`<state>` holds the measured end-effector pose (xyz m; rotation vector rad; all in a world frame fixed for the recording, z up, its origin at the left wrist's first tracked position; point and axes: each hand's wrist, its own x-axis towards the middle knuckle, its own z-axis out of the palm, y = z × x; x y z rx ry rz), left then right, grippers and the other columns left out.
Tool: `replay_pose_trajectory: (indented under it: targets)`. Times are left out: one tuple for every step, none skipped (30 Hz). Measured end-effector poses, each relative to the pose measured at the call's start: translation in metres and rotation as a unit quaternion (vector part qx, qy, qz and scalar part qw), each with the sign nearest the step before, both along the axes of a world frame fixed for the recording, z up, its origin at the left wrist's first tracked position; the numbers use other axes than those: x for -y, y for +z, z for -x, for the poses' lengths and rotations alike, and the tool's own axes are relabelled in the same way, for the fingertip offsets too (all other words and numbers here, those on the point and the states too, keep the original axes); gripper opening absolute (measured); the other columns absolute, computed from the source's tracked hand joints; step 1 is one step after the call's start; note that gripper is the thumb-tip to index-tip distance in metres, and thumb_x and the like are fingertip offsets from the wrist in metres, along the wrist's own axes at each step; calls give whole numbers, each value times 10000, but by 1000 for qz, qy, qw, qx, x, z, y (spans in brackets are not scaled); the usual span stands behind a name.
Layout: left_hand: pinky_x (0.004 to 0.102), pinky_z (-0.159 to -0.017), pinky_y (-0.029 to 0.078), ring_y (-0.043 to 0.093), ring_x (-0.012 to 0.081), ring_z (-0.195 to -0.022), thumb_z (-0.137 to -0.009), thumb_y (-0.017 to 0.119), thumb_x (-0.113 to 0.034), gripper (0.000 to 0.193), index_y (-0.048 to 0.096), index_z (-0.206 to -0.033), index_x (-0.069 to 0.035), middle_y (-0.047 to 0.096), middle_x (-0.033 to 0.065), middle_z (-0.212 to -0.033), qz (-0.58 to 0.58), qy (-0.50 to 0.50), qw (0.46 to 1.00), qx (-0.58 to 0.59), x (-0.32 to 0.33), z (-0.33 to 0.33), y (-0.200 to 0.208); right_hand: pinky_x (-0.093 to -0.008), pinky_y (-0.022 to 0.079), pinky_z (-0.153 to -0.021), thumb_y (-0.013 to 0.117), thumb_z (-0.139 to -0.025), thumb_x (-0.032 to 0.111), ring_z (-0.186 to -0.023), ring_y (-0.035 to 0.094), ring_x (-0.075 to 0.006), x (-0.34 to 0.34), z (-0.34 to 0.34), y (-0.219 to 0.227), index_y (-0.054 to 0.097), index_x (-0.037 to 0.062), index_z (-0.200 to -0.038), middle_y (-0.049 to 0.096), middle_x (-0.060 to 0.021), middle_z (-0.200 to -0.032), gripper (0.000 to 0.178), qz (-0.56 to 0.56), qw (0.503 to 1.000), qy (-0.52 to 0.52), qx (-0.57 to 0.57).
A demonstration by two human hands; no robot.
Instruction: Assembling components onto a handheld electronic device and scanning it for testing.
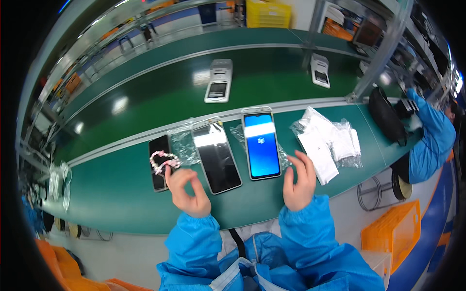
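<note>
My left hand (191,193) hovers over the near side of the bench, fingers apart and holding nothing. Its index fingertip is at a pink and white beaded strap (157,165) on a black smartphone (160,184); whether it touches I cannot tell. Right of that hand lies a white-framed handheld terminal (218,160) with a dark screen. Beside it, a similar terminal (262,150) shows a lit blue screen. Just off that one's lower right corner is my right hand (300,186), open with thumb and fingers spread. Crumpled clear plastic bags (185,140) lie behind the dark terminal.
White packets in clear plastic (318,150) lie on the right. Two white devices (219,82) (320,72) rest on the green conveyor belt (272,72) beyond a metal rail. A black pouch (386,116) and a person in a blue sleeve (429,140) are far right, above an orange crate (393,235).
</note>
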<state>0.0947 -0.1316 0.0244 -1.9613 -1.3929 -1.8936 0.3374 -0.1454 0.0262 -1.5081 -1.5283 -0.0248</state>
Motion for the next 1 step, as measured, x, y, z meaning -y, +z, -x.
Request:
replay_pose_trajectory:
  targets:
    - [469,-1099,183,549,254,-913,-865,554,-97,110,538,-964,-53,570,88,-898,2,10,999,-52,19,11,-3,-406,412,-958,514,-779,-1,-1084,534,-379,17,-4,-3,611,19,-1038,540,-188,-1141,278,27,999,17,16]
